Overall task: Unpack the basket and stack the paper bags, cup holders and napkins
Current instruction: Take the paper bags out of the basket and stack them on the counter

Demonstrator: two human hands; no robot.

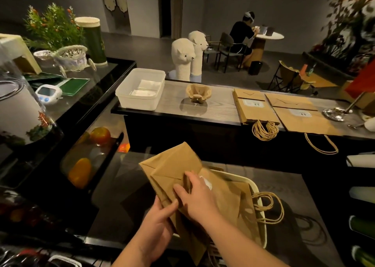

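Both hands hold a folded brown paper bag [172, 165] above the white basket [257, 189] on the lower counter. My left hand [160, 220] grips the bag's lower left edge. My right hand [194, 197] pinches its middle fold from above. More brown bags with twine handles [269, 207] lie in the basket. On the raised counter behind lie two flat paper bag piles [253, 108] [300, 118], a stack of cardboard cup holders [198, 94], and a clear plastic tub [140, 88] with white napkins [146, 88] inside.
A glass display case with fruit [99, 136] stands to the left. A white timer [48, 94], a wicker basket [71, 57] and a plant sit on the left counter. Two alpaca figures [186, 57] stand behind the raised counter. A person sits at a far table [243, 37].
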